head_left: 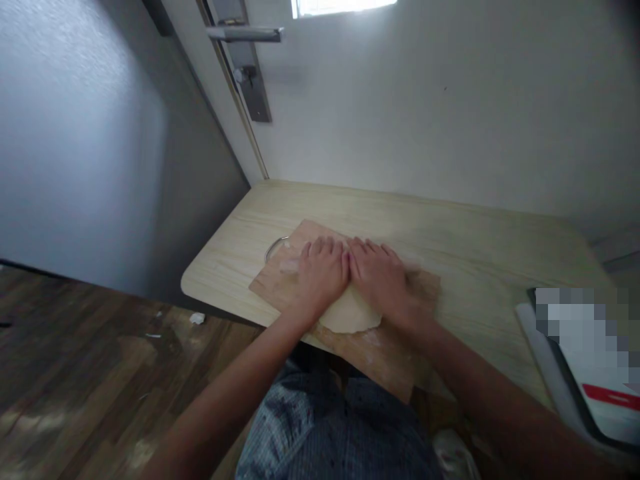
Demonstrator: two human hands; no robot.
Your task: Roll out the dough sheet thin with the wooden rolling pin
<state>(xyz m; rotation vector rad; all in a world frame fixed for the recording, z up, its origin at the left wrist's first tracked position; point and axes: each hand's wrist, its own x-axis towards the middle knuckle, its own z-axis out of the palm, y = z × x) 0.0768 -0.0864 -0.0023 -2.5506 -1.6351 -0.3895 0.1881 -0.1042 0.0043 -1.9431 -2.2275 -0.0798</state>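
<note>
A pale lump of dough (350,315) lies on a wooden cutting board (380,350) with a metal ring handle (274,248) at its far left corner. My left hand (323,270) and my right hand (380,273) lie side by side, palms down, fingers stretched flat and pointing away from me, pressing on the far part of the dough. The thumbs nearly touch. Most of the dough is hidden under both hands; only its near edge shows.
The board rests on a light wooden table (475,247) against a white wall. A dark tablet-like object with papers (590,373) lies at the table's right edge. A door with a metal handle (245,33) stands at the back left. Dark wooden floor (90,360) lies left.
</note>
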